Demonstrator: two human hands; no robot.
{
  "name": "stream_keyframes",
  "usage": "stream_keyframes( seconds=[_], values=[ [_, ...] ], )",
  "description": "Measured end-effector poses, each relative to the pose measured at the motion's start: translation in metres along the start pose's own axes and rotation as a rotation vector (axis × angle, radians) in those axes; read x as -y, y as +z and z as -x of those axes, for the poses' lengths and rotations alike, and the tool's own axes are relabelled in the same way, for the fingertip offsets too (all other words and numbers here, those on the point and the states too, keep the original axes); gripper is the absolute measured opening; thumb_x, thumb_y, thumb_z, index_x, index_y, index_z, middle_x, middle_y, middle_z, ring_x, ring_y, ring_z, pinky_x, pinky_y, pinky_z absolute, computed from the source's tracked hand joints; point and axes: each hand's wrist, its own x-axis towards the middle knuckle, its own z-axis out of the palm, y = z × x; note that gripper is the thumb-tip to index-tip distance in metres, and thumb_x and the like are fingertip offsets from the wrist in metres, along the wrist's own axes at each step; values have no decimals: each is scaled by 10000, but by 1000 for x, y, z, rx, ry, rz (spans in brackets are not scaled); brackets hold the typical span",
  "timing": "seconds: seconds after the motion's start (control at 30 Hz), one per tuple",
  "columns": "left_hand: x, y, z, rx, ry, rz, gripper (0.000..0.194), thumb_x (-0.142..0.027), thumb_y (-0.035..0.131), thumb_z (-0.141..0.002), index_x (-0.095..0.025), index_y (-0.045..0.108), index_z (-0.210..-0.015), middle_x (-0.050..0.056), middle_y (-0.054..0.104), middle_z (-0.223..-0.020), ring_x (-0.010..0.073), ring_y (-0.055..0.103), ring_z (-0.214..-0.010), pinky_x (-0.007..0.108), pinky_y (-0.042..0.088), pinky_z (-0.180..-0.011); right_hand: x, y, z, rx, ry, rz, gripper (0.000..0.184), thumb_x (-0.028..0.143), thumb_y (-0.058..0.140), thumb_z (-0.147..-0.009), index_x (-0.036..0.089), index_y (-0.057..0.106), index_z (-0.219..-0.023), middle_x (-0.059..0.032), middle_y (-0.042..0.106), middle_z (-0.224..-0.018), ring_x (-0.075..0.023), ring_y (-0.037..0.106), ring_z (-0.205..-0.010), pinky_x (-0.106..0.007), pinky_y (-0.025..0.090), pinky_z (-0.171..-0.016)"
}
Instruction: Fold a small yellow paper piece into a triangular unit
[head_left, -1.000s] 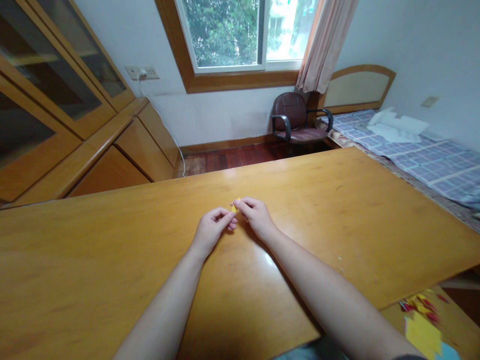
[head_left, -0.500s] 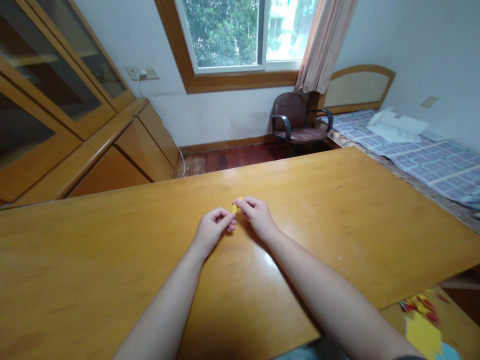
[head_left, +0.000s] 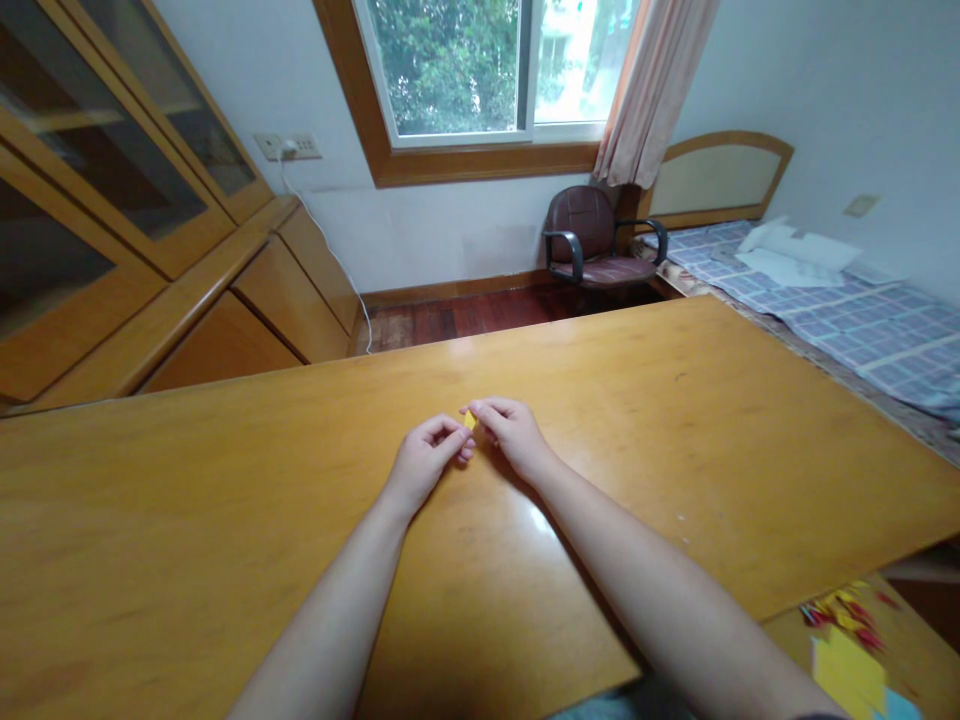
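A yellow scrap (head_left: 469,421), a honey-brown table (head_left: 225,530), a maroon chair (head_left: 581,222) with black armrests (head_left: 576,256), a pink curtain (head_left: 652,95) and a blue checked bedsheet (head_left: 847,325).

No lettering, label, brand, number or sign can be read on anything in this view.

You have one small yellow piece (head_left: 470,421), thin like paper, pinched between the fingertips of your left hand (head_left: 424,462) and right hand (head_left: 514,432). Your left has its near end, your right its far end. The visible part is a narrow, plain sliver, standing tilted over the table (head_left: 187,520); your fingers cover the rest, so its full shape and any folds cannot be told.
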Motion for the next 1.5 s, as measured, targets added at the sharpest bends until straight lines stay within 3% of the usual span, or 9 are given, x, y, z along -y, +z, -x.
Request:
stream_keyframes(
  seconds=[0.2,0.47,0.87,1.17,1.5],
  values=[
    [0,1,-1,-72,15,17,266,-402,756,-750,-152,667,-731,29,690,-681,130,620,-601,253,514,-613,-4,-1,-5,-103,14,-116,372,522,629,-815,167,723,-878,44,477,-581,-83,350,-478,-237,254,-468],
    [4,0,-5,-151,28,90,281,-422,756,-748,-159,661,-784,23,697,-726,129,630,-624,247,516,-610,0,3,-2,-98,-17,-81,319,419,743,-724,182,692,-932,1,648,-761,-103,524,-572,-245,395,-558],
    [2,4,-4,-113,33,35,317,-447,764,-735,-152,681,-813,22,693,-718,145,651,-674,253,524,-655,-8,4,-5,-82,-61,-85,312,347,795,-658,186,668,-892,-6,670,-806,-113,570,-632,-256,457,-626],
    [2,10,-4,-177,127,55,383,-420,758,-749,-192,535,-960,3,694,-757,161,700,-715,271,561,-680,-11,5,-6,-76,-56,-104,306,357,786,-663,194,623,-865,9,652,-757,-127,581,-615,-267,472,-616],
    [7,12,-4,-181,193,37,386,-360,725,-790,-219,486,-1057,-18,645,-806,148,704,-712,284,586,-702,-14,3,-5,-78,-71,-63,289,354,773,-691,188,649,-892,0,655,-816,-110,541,-615,-257,445,-617]
  ],
)
